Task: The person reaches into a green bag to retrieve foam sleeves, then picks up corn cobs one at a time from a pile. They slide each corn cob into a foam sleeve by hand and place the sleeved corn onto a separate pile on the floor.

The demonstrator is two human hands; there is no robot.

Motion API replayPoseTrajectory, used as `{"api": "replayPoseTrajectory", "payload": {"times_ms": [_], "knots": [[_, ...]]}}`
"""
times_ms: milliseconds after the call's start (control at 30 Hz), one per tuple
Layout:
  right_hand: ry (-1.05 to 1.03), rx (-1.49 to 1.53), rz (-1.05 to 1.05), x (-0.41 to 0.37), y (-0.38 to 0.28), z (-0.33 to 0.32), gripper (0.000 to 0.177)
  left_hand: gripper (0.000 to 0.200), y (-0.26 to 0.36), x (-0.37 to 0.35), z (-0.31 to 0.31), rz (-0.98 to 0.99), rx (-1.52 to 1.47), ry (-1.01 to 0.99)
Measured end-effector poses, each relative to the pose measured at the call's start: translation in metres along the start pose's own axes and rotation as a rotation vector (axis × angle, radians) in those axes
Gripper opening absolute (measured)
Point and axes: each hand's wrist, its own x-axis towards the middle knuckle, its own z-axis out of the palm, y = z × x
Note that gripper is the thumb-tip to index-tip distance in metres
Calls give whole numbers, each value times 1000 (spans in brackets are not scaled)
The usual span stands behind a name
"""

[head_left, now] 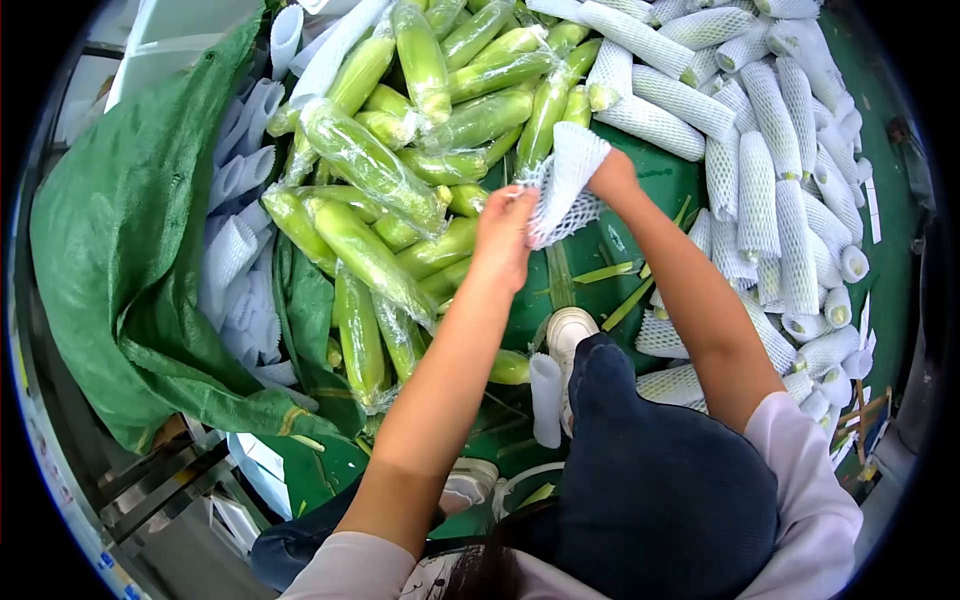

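A white foam net sleeve [566, 180] is stretched between my two hands over the middle of the pile. My left hand [505, 232] pinches its lower left edge, fingers closed. On the other side, my right hand [613, 178] is closed at the sleeve's right edge, its fingertips partly hidden behind the foam. Just beyond the sleeve lies a green ear of corn [545, 118] in its husk, its near end overlapped by the foam. More husked ears in clear plastic film [372, 165] are heaped to the left of my hands.
Ears in white foam sleeves [757, 195] are piled on the right. A green woven sack [130, 240] at left holds loose foam sleeves [235, 255]. One sleeve [546, 400] lies beside my shoe [570, 335] on the green floor covering [470, 440], among husk scraps.
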Motion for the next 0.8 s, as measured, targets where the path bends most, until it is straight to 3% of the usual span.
{"api": "replayPoseTrajectory", "payload": {"times_ms": [33, 133, 167, 200, 267, 300, 333, 367, 400, 467, 500, 533, 567, 600, 633, 667, 733, 767, 800], "knots": [[79, -162, -317, 17, -9, 8, 50, 18, 0, 5, 10, -56, -1, 27], [-185, -197, -210, 27, -45, -26, 46, 17, 4, 14, 15, 117, 478, 49], [-191, 202, -128, 15, -41, -23, 42, 17, 8, 9, 16, 339, 790, 175], [-176, 603, -54, 5, -35, -17, 38, 17, 16, 0, 18, 543, 852, 146], [-452, 1412, 380, -68, -38, -31, 45, 16, 25, -16, 13, 942, 960, 89], [-500, 1568, 369, -101, -34, -25, 48, 17, 23, -23, 11, 889, 779, 66], [-590, 1473, 295, -132, -36, -40, 49, 23, 22, -32, 8, 658, 709, 109], [-571, 1520, 361, -167, -42, -65, 45, 29, 12, -40, 12, 493, 433, 33], [-626, 1524, 215, -188, -63, -101, 44, 38, 4, -47, 15, 328, 160, -40], [-600, 1064, 185, -201, -72, -151, 36, 60, -30, -59, -9, -307, -294, -493], [-592, 793, 178, -204, -76, -177, 32, 57, -49, -67, -14, -254, -451, -571], [-559, 444, 181, -201, -79, -201, 28, 55, -57, -73, -13, -255, -448, -517], [-355, 332, 117, -201, -79, -215, 24, 52, -64, -79, -12, -256, -443, -463], [-393, 463, 102, -195, -76, -230, 31, 50, -58, -91, 1, -306, -276, -280], [-363, 549, -22, -189, -77, -236, 34, 52, -47, -112, 21, -182, -149, -370], [-336, 633, -146, -181, -78, -240, 37, 55, -60, -117, 18, -241, -89, -406], [-213, 506, -76, -152, -72, -221, 36, 62, -89, -123, 8, -356, 30, -464], [-155, 449, -42, -145, -66, -202, 36, 74, -84, -139, 26, -382, 17, -347], [-252, 313, -51, -146, -44, -175, 35, 70, -94, -143, 20, -381, -69, -387]]}}
